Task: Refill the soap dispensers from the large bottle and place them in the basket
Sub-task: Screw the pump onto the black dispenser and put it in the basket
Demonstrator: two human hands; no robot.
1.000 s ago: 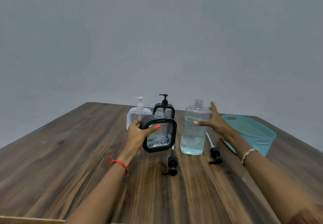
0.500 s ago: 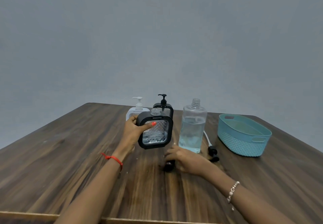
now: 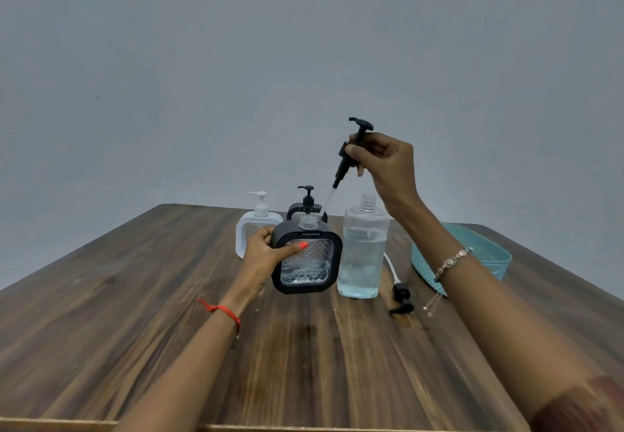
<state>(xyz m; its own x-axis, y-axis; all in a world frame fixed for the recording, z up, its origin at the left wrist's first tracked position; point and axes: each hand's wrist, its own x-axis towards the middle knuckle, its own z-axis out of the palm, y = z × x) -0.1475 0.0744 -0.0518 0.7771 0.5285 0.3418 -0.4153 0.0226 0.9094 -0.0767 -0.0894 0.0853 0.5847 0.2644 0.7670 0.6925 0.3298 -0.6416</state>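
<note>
In the head view, the left hand (image 3: 261,256) wraps around the black-framed dispenser (image 3: 306,257), which stands upright near the middle of the wooden surface (image 3: 135,296). Its neck is open, and clear liquid sits in its lower part. The right hand (image 3: 385,165) is raised above it, fingers pinched on a black pump head (image 3: 351,151) whose thin tube slants down toward that open neck without having entered it.

Just right of the dispenser stands the large bottle (image 3: 363,252), uncapped and partly full. Its own pump (image 3: 400,298) lies on the surface near it. Farther off, a white dispenser (image 3: 258,225) and a second black dispenser (image 3: 305,203) stand with pumps on; how full they are cannot be told. The blue basket (image 3: 486,252) at the right looks empty.

By my reading, this one dispenser has been filled and is about to be closed. Nothing is in the basket yet, so most of the task remains.
</note>
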